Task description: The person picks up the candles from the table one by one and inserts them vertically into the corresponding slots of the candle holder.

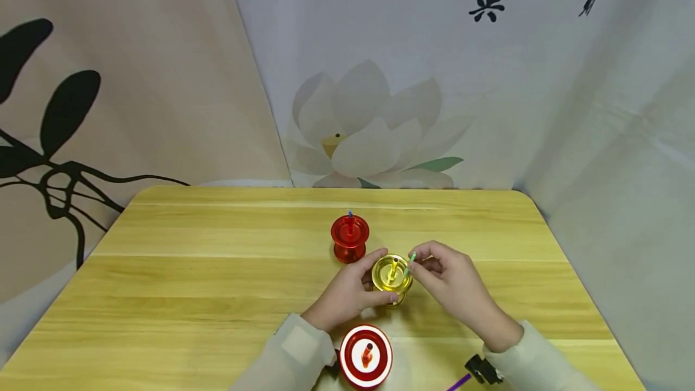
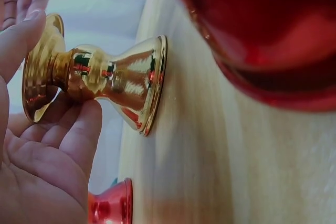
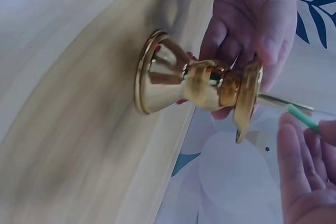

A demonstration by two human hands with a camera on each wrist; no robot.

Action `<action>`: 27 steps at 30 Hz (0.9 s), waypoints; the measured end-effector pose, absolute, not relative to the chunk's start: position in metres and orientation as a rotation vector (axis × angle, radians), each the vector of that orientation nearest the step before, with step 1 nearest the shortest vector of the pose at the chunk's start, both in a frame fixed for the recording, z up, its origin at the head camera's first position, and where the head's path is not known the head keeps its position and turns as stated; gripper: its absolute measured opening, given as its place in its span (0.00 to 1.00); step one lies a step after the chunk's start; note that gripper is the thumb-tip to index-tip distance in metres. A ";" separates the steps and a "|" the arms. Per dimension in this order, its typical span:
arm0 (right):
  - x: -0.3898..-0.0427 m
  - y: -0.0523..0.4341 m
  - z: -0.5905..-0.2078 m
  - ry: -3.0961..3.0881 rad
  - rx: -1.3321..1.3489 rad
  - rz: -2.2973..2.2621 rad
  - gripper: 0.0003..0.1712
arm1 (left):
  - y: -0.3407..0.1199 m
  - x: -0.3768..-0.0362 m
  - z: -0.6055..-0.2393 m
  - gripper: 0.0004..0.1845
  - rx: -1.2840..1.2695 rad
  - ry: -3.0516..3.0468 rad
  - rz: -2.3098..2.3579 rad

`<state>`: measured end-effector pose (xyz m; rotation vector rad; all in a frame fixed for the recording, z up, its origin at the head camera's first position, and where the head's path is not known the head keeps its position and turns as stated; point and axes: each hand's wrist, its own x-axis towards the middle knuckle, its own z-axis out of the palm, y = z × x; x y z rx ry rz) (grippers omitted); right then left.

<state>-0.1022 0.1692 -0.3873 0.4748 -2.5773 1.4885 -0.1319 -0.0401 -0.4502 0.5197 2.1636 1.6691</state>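
Red holder (image 1: 350, 239) behind the gold holder (image 1: 389, 283) looks sorted, but the left hand (image 1: 350, 295) grips the gold one while the right hand (image 1: 455, 285) pinches a green stick (image 1: 411, 262), seemingly not in yet

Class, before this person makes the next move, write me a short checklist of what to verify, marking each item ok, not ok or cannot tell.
1. Left hand holds the gold holder by its dish: ok.
2. Right hand pinches the green stick: ok.
3. Green stick lined up with the gold holder's centre tube: not ok, it slants beside it.
4. Gold holder's foot flat on the table: cannot tell.
5. Red holder behind standing upright: ok.
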 end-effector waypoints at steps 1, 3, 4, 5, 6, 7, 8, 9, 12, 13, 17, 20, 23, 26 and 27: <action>-0.102 0.168 -0.387 -2.569 0.472 1.502 0.05 | -0.040 -0.132 -0.450 0.46 0.518 2.161 1.670; -0.103 0.165 -0.386 -2.553 0.469 1.514 0.05 | -0.041 -0.132 -0.451 0.46 0.517 2.159 1.671; -0.103 0.164 -0.386 -2.543 0.472 1.518 0.05 | -0.041 -0.131 -0.450 0.46 0.516 2.160 1.669; -0.104 0.163 -0.385 -2.532 0.477 1.520 0.05 | -0.041 -0.131 -0.450 0.46 0.517 2.159 1.672; -0.104 0.163 -0.385 -2.521 0.483 1.519 0.05 | -0.041 -0.131 -0.450 0.46 0.518 2.161 1.669; -0.104 0.162 -0.384 -2.511 0.490 1.516 0.05 | -0.042 -0.131 -0.450 0.46 0.520 2.163 1.667; -0.104 0.162 -0.384 -2.504 0.495 1.513 0.05 | -0.042 -0.131 -0.450 0.46 0.521 2.164 1.664; -0.104 0.162 -0.383 -2.498 0.499 1.510 0.05 | -0.042 -0.131 -0.449 0.46 0.522 2.166 1.661; -0.105 0.161 -0.383 -2.490 0.503 1.498 0.04 | -0.041 -0.132 -0.450 0.46 0.523 2.173 1.650; -0.105 0.161 -0.382 -2.488 0.505 1.496 0.05 | -0.041 -0.132 -0.450 0.46 0.523 2.175 1.647; -0.105 0.160 -0.380 -2.484 0.509 1.466 0.05 | -0.041 -0.132 -0.449 0.45 0.521 2.183 1.635; -0.105 0.159 -0.378 -2.480 0.509 1.439 0.06 | -0.041 -0.132 -0.449 0.45 0.514 2.183 1.631; -0.105 0.159 -0.376 -2.484 0.503 1.425 0.07 | -0.041 -0.132 -0.449 0.46 0.506 2.177 1.633; -0.105 0.159 -0.375 -2.493 0.494 1.420 0.08 | -0.041 -0.132 -0.448 0.46 0.503 2.174 1.636; -0.105 0.159 -0.374 -2.494 0.491 1.420 0.08 | -0.041 -0.132 -0.447 0.46 0.504 2.175 1.636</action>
